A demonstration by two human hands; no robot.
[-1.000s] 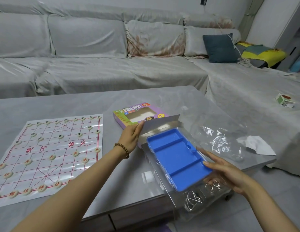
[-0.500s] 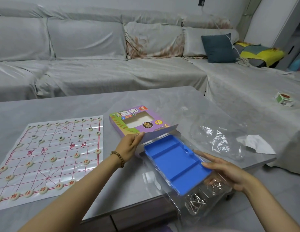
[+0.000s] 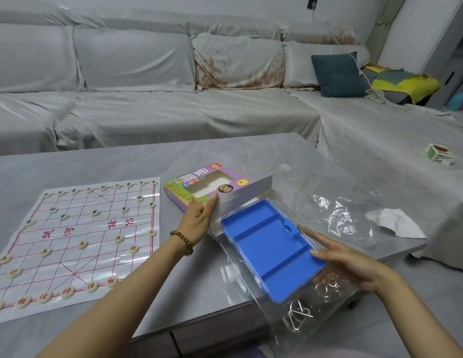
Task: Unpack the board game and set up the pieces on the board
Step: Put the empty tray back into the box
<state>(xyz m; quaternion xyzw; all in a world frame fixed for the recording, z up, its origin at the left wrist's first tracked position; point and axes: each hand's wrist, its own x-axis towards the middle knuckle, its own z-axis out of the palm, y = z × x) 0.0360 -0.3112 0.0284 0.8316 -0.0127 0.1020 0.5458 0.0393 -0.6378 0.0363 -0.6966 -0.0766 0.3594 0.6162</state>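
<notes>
Left hand (image 3: 199,220), fingers straight, presses the purple box (image 3: 226,188) behind the blue tray (image 3: 269,249). Right hand (image 3: 354,264), fingers flat, touches its right edge.

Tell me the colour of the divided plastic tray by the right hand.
The tray is solid blue, shown best in the head view.

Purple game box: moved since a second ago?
Yes: the purple game box slid left, closer to the xiangqi mat, with the left hand on it.

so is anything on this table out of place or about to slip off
Yes: the clear packaging holding the blue tray juts past the table's near edge, the right hand touching it. Crumpled plastic wrap and a scrap of white paper lie loose to its right.
</notes>
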